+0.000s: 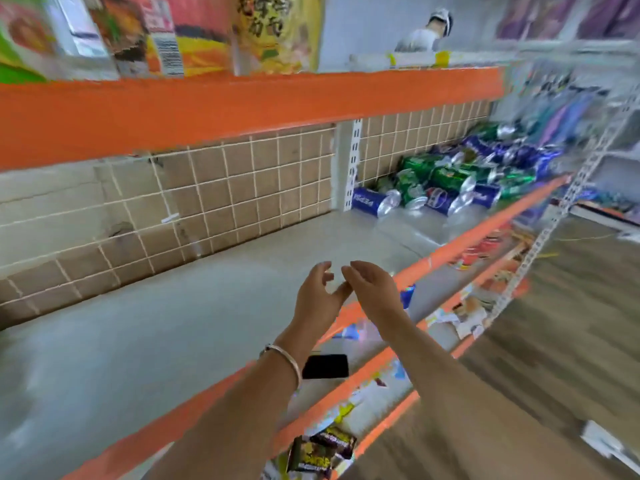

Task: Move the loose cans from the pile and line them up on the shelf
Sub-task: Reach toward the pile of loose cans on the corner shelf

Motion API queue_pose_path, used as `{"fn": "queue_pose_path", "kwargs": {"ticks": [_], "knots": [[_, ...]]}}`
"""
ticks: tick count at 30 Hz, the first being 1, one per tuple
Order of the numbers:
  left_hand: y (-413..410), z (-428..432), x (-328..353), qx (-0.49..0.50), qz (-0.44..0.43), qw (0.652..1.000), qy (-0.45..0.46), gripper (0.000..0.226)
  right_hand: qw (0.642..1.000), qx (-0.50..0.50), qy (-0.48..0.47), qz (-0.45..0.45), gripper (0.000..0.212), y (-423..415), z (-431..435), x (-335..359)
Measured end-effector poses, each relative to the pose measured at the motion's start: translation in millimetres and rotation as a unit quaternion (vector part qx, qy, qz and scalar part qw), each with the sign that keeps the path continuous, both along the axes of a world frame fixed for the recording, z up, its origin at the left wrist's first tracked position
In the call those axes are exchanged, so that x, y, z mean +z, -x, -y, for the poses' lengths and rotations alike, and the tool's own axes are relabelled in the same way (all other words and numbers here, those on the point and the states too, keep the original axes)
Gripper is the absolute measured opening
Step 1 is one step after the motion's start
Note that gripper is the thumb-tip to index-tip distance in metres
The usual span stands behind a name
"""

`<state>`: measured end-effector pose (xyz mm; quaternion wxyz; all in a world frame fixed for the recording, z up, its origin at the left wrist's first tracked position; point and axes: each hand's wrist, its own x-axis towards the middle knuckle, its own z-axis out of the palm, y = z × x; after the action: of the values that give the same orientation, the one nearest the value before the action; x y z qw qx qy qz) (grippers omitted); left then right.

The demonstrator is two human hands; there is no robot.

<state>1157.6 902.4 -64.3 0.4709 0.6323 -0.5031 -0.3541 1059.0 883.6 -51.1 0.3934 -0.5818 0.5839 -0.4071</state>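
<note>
1. While the pile of cans [450, 181] lies at the far right end of the grey shelf [173, 323], pushed up against the tiled wall [207, 192], both hands hang near the shelf's front edge, well apart from the pile.
2. Blue cans and green cans are heaped together, lying on their sides.
3. The nearest cans have their long axes running from the wall out toward the front of the shelf, with their silver ends turned toward the camera. Further back the heap is too blurred to tell which way each can points.
4. The left hand [317, 296], with a bracelet [282, 358] on its wrist, is above the shelf just inside the edge. Its fingers are loosely curled and spread, and they hold nothing.
5. The right hand [374, 292] is just beside it, its fingers loosely bent and empty. Its fingertips come close to the left thumb, but I cannot tell whether they touch.
6. The shelf is a plain grey board with an orange front rail [467, 237].
7. An upper shelf [242, 102], also orange-edged, carries food packets [270, 29].
8. Lower shelves hold more snack packs [322, 452].
9. A wooden floor [571, 323] spreads out to the right
</note>
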Motion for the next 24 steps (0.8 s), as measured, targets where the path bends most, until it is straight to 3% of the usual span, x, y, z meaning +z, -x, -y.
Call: {"fn": "queue_pose_path", "kwargs": {"ticks": [2,4,16,18,21,24], "knots": [[38.1,20.5,-0.8,-0.002,-0.005,1.000,0.001,0.062,1.000,-0.018,0.003,-0.003,0.030,38.4,17.3,0.4],[69.6,39.1,-1.7,-0.011,-0.009,1.000,-0.013,0.065,0.999,-0.023,-0.005,-0.024,0.013,71.4,34.4,-0.7],[185.2,187.6,-3.7,-0.102,-0.014,0.991,-0.080,0.082,0.996,-0.088,-0.017,-0.026,0.024,193.3,164.3,-22.8],[199.0,221.9,-1.6,-0.108,-0.021,0.988,-0.108,0.071,0.996,-0.082,-0.014,-0.045,0.007,210.4,195.1,-26.3],[208.1,272.4,5.9,-0.077,0.000,0.987,-0.140,0.034,0.993,-0.084,-0.026,-0.076,0.039,234.5,236.4,-22.8],[206.3,320.3,13.2,-0.037,0.040,0.991,-0.119,0.011,0.993,-0.097,-0.026,-0.062,0.042,256.3,276.6,-13.1]]}}
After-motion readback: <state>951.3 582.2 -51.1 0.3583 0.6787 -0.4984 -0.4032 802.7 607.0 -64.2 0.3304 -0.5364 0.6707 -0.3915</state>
